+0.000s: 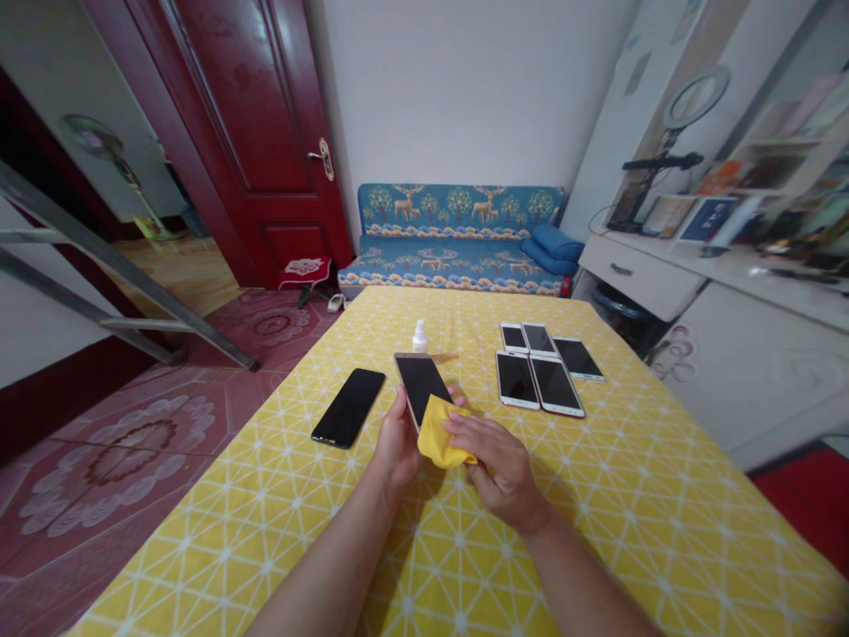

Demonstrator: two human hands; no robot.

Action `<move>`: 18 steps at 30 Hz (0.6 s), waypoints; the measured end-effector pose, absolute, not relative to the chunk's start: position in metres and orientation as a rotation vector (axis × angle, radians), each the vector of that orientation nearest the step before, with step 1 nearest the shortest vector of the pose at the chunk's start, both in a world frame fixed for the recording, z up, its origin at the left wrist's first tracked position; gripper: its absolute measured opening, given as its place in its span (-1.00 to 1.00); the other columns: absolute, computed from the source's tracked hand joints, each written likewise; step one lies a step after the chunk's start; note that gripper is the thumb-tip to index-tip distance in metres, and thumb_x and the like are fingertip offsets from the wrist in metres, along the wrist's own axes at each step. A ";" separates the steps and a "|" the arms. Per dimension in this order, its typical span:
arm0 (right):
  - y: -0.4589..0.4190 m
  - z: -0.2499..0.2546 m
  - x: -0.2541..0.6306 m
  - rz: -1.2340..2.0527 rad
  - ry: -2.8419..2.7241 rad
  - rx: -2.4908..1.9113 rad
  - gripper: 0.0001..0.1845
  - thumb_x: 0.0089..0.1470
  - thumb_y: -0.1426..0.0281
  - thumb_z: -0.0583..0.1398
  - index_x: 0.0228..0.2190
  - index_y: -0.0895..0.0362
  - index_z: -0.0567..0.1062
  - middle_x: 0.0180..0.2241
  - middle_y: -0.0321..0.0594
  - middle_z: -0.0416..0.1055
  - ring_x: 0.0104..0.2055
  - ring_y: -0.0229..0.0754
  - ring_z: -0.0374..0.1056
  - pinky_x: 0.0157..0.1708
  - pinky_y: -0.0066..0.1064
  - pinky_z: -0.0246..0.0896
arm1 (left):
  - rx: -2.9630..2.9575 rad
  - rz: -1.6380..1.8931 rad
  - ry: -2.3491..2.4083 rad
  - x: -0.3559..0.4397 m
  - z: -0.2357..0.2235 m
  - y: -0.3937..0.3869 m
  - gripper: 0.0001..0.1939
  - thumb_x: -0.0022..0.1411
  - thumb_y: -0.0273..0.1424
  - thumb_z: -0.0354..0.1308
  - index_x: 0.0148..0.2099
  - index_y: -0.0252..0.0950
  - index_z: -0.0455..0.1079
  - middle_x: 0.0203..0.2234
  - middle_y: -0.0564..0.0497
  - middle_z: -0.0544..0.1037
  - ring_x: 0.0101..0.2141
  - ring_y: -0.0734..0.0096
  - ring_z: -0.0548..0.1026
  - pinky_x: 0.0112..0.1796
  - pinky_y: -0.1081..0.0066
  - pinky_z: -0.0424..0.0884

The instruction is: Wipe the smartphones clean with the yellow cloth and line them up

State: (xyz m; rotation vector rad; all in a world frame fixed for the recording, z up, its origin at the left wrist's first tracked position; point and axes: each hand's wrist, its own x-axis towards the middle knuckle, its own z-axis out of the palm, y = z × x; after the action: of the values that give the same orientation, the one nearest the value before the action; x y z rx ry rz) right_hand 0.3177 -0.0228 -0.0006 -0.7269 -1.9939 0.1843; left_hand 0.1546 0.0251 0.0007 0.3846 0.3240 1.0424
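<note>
My left hand [399, 435] grips a smartphone [419, 380] with a dark screen and a pale gold frame, holding it tilted above the table. Fingertips show past the phone's right edge. A yellow cloth [439, 435] is pinched in my right hand [496, 464] and lies over the lower part of the screen, covering it. Just beyond the phone stands a small white spray bottle [420, 337]. To the left, a black smartphone [348, 408] rests flat on the table. Several white-framed smartphones [557, 385] lie grouped on the right, dark screens up.
A yellow patterned cloth covers the table [265, 540]. Past its far edge is a blue sofa [457, 257]. A white cabinet [743, 354] with a ring light [696, 99] stands at right. On the left are a metal ladder [152, 292], a red stool [306, 272] and a door [265, 133].
</note>
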 end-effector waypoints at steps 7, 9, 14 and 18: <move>-0.009 -0.020 0.333 0.352 -1.414 -1.285 -0.78 0.08 0.37 0.14 -0.29 0.10 0.58 -0.35 -0.19 0.59 -0.30 -0.06 0.50 -0.29 -0.26 0.39 | 0.463 1.020 0.455 0.148 0.005 0.025 -0.44 0.34 -0.10 -0.12 0.18 -0.37 0.29 0.00 -0.28 0.49 -0.11 -0.05 0.53 -0.32 0.05 0.54; -0.002 -0.027 0.339 0.516 -1.106 -1.340 -0.74 0.06 0.22 0.18 -0.38 0.16 0.55 -0.48 -0.21 0.55 -0.45 -0.10 0.46 -0.45 -0.34 0.33 | 0.486 0.965 0.409 0.149 0.005 0.023 -0.41 0.33 -0.07 -0.13 0.21 -0.35 0.27 0.04 -0.30 0.46 -0.09 -0.09 0.53 -0.38 0.05 0.55; 0.009 -0.037 0.346 0.654 -0.761 -1.244 -0.55 -0.03 0.03 0.23 -0.37 0.19 0.51 -0.49 -0.17 0.53 -0.51 -0.15 0.41 -0.52 -0.38 0.27 | 0.581 0.815 0.425 0.157 -0.002 0.018 -0.35 0.30 0.02 -0.14 0.11 -0.41 0.36 0.01 -0.35 0.47 -0.15 -0.03 0.55 -0.44 0.19 0.54; 0.004 -0.033 0.341 0.631 -0.833 -1.277 -0.58 0.00 0.04 0.22 -0.40 0.17 0.49 -0.49 -0.20 0.51 -0.48 -0.17 0.38 -0.48 -0.40 0.24 | 0.659 0.728 0.470 0.165 -0.007 0.014 -0.31 0.28 0.05 -0.13 0.09 -0.45 0.36 -0.12 -0.38 0.53 -0.25 0.01 0.57 -0.46 0.22 0.52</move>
State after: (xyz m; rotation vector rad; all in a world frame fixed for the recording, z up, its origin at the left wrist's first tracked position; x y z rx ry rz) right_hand 0.3412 0.0036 -0.0328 -1.2767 -0.8331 0.6314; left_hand 0.1654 0.0138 -0.0073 0.6594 0.4702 0.7282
